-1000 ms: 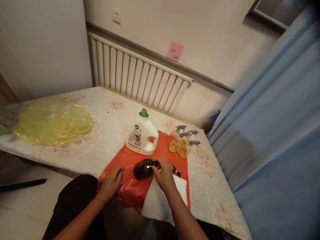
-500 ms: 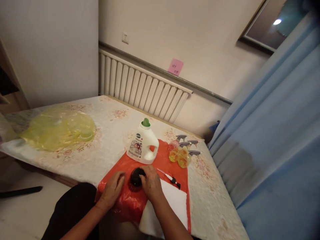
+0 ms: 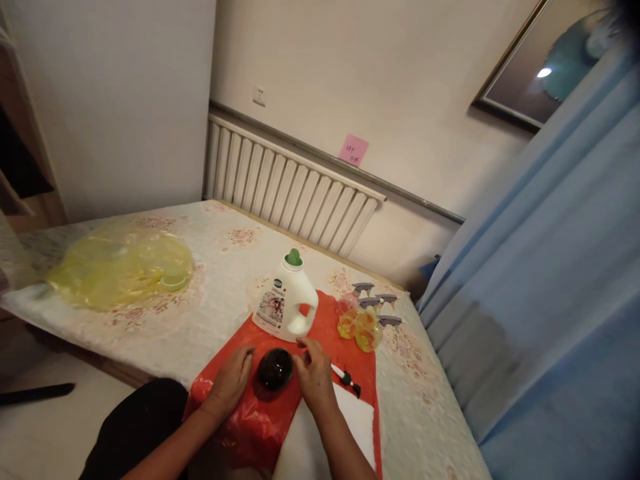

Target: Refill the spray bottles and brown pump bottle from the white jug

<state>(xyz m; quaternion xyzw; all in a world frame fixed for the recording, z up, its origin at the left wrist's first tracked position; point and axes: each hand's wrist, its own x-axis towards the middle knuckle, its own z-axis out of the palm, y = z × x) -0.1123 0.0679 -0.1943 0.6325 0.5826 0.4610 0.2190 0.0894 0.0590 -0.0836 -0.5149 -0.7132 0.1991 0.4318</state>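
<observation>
A glossy black rounded object point(image 3: 275, 369), perhaps a dark bottle seen from above, rests on a red plastic sheet point(image 3: 240, 407). To its left, my left hand point(image 3: 233, 380) is half curled, thumb and fingers a little apart, with nothing visible in it. My right hand point(image 3: 315, 377) is at the object's right side, fingers bent and thumb apart; whether its fingertips touch the object I cannot tell. Behind both hands stands a white detergent jug point(image 3: 287, 300) with a green spout in its neck. A pump head point(image 3: 346, 380) with a white stem and black top lies beyond my right hand.
Several spray bottles point(image 3: 363, 323) with grey triggers stand at the sheet's far right corner. A white cloth or paper point(image 3: 357, 420) lies under my right forearm. On the left of the floral-covered surface point(image 3: 235, 267) sits a yellow plastic bag point(image 3: 120, 267). A blue curtain point(image 3: 525, 280) hangs at right.
My right hand has drawn back from the top of the black object to its right side, uncovering it. My left hand has barely moved. The view has tilted up slightly.
</observation>
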